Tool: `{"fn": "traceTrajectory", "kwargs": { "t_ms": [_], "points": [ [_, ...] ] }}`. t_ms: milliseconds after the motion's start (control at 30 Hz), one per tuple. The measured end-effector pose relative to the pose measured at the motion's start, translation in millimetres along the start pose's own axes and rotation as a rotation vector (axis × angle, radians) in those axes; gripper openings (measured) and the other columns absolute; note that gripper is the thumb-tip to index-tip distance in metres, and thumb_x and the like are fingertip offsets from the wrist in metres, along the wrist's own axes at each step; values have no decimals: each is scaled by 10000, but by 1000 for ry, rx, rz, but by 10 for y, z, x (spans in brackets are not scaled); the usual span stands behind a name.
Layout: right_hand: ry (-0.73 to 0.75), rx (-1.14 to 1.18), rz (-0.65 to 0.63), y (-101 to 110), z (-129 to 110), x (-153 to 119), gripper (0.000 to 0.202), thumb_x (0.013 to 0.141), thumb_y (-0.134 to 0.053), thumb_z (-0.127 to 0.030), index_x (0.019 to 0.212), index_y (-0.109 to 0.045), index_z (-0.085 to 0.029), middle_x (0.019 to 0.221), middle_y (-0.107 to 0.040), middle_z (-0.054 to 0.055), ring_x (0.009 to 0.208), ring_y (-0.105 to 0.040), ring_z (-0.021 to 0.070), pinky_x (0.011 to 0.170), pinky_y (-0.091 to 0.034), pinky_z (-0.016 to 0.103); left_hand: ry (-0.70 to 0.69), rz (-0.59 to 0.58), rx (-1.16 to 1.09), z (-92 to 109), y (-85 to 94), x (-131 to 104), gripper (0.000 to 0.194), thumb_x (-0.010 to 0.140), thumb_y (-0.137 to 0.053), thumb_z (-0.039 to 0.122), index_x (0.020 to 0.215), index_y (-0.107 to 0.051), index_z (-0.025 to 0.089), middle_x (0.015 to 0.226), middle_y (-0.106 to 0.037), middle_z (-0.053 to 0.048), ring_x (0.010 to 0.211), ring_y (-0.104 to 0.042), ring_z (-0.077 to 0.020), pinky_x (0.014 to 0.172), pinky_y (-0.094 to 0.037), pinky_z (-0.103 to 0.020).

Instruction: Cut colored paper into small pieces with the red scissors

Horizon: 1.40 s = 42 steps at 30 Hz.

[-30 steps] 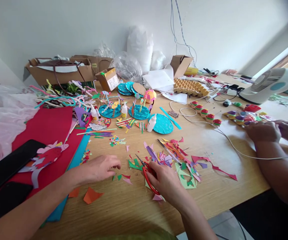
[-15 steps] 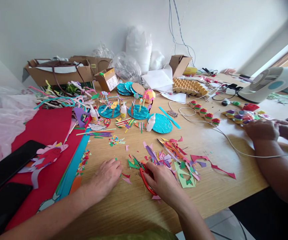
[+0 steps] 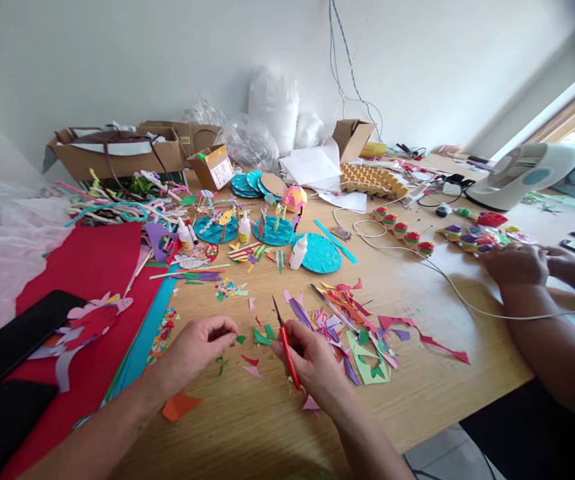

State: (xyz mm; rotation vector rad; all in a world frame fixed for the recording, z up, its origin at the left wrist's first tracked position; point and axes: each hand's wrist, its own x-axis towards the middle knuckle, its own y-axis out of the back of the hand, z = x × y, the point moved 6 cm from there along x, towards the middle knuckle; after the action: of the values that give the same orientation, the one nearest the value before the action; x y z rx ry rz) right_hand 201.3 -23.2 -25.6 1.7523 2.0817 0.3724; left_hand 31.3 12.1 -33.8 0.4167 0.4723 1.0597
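My left hand [image 3: 202,350] is raised a little over the wooden table, thumb and fingertips pinched on a small green paper piece [image 3: 240,339]. My right hand [image 3: 307,357] grips red-handled scissors [image 3: 290,357], their blades together and pointing away from me. Between the hands lie green paper scraps [image 3: 264,335] and small red and pink bits [image 3: 250,364]. To the right of the scissors is a heap of coloured paper strips [image 3: 330,323] with a light green cut-out sheet [image 3: 367,363]. An orange paper piece [image 3: 181,405] rests beside my left forearm.
Glue bottles [image 3: 298,252] stand by a blue disc [image 3: 321,253] and decorated blue discs. Red paper [image 3: 82,267] and two black phones [image 3: 22,333] lie left. Another person's hands [image 3: 517,267] are at the right, near a white cable [image 3: 472,303] and fan [image 3: 522,173].
My left hand has lifted off the table and its fingers have pinched together. The scissors have closed and turned to point more straight ahead. The orange paper is more exposed.
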Motion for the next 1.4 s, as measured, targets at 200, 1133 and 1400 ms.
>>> {"fn": "traceTrajectory", "kwargs": {
  "t_ms": [200,1133,1400],
  "points": [
    [-4,325,-25,-169,-227,107,284,664,-666,-333,815,-478,-182,616,-434,-66,521,-400,86,470,-338,196,67,39,-342,128,37,13,132,667,-548,292,624,-582,172,566,-558,37,569,-516,-128,554,-398,-226],
    [162,74,-48,-192,-440,14,159,779,-496,-262,694,-376,-202,579,-363,-70,517,-334,80,472,-257,190,-29,176,-418,291,173,-96,132,741,-525,305,678,-561,194,601,-482,39,610,-463,-126,593,-406,-220],
    [163,-132,-62,-210,-377,-72,174,772,-491,-202,664,-354,-198,565,-379,-67,504,-320,78,469,-220,195,-49,173,-579,353,175,-140,105,768,-544,281,711,-575,198,649,-504,35,654,-458,-121,638,-408,-208]
  ]
}}
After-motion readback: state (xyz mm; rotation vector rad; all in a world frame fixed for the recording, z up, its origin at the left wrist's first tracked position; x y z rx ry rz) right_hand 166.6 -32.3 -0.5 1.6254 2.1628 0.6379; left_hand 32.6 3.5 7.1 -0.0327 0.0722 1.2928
